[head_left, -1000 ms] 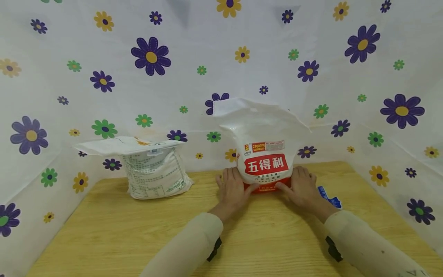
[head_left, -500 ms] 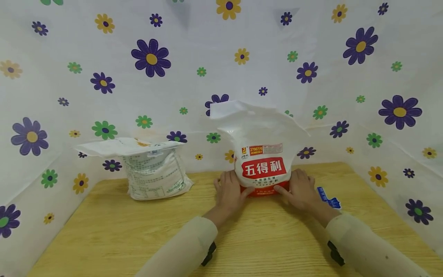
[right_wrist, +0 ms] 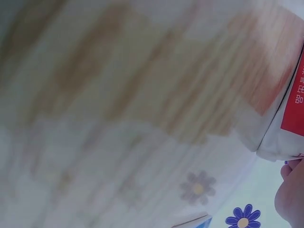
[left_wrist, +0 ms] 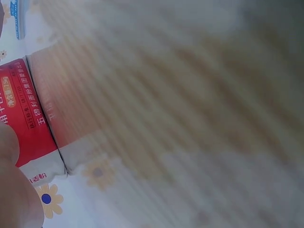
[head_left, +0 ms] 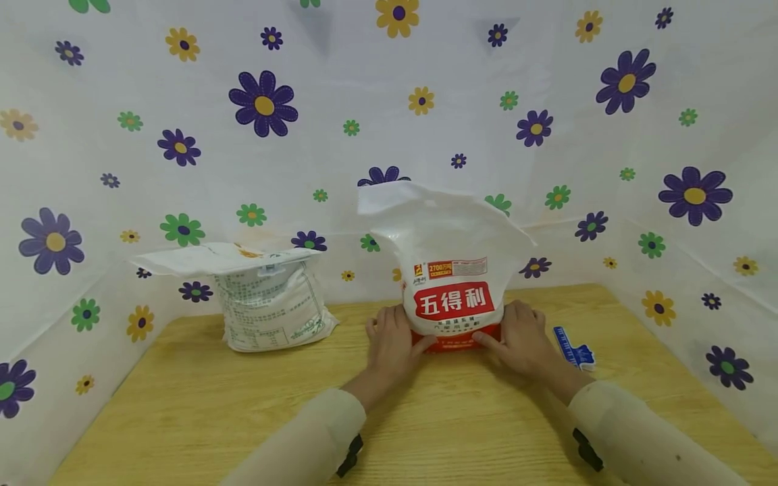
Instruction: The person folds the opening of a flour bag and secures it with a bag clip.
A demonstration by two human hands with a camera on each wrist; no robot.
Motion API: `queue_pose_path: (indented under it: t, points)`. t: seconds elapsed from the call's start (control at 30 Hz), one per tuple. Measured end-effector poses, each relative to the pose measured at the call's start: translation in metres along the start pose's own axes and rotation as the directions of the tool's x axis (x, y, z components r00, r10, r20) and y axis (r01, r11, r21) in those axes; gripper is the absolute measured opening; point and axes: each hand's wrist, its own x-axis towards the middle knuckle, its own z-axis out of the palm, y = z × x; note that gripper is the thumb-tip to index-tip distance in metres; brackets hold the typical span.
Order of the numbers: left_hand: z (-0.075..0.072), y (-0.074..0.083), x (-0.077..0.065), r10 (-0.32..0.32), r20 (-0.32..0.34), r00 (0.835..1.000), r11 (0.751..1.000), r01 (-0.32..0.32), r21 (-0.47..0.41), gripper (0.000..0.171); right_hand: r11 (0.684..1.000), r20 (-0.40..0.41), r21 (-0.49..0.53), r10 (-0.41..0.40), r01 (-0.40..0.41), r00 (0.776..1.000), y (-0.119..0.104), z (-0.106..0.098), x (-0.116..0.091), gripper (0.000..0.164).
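Red-and-white bag (head_left: pixel 454 300): upright on the desk (head_left: pixel 152 405), right of the middle and near the back edge; its printed front faces the person, and its slack white top flares out wide above the filled part.
Left hand (head_left: pixel 391 343): cupped against the bag's left side, holding it, with the thumb laid on the red lower band.
Right hand (head_left: pixel 524 339): holding the opposite side, its thumb also across the red band (the two thumbs point toward each other, a gap between them).
Second bag (head_left: pixel 273 307): white with green print, standing well apart to the left; its top is folded flat and juts out leftward. A small pale-blue piece shows under the fold, too small to name.
Blue clip (head_left: pixel 574 349): lying on the wood just beside the right wrist, outward of it.
Sleeves (head_left: pixel 304 432): pale cream, ending at the wrists, with black pieces showing beneath them.
Backdrop (head_left: pixel 340 74): white sheeting around the back and sides, printed with purple, yellow and green flowers.
Wrist views: each catches part of the bag's red print at its edge; the wood surface is blurred.
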Motion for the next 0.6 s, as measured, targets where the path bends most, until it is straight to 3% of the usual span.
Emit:
queue_pose_path:
  t: [0.27,0.6]
  points:
    - [-0.006,-0.003,-0.007,0.002,0.001,1.0,1.0,-0.002,0.03,0.081,1.0,-0.016,-0.02,-0.012,0.012,1.0,-0.006,0.002,-0.001,0.089]
    - [-0.014,-0.012,-0.017,-0.008,0.009,1.0,0.999,0.008,-0.035,0.084,0.999,-0.009,0.039,-0.025,0.025,1.0,-0.016,-0.001,-0.004,0.096]
